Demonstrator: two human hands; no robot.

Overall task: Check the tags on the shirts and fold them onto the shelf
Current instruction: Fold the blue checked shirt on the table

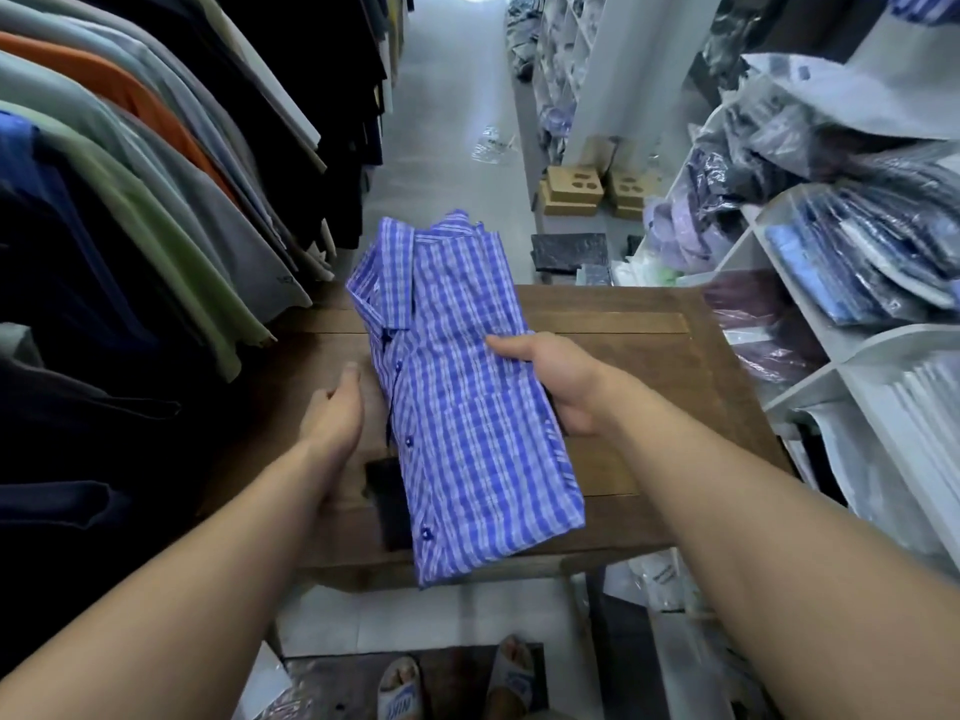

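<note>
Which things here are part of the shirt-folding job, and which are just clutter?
In the job:
- folded blue checked shirt
- right hand, gripping the shirt's edge
- left hand, open beside the shirt
- wooden table
- white shelf

Lying about:
- hanging shirts
- cardboard pieces
- plastic wrapper on floor

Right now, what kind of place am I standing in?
Most likely a clothing shop or its stockroom. Shirts hang on a rack to your left, white shelves on your right hold bagged garments, and your right hand holds a folded blue checked shirt over a wooden table.
</note>
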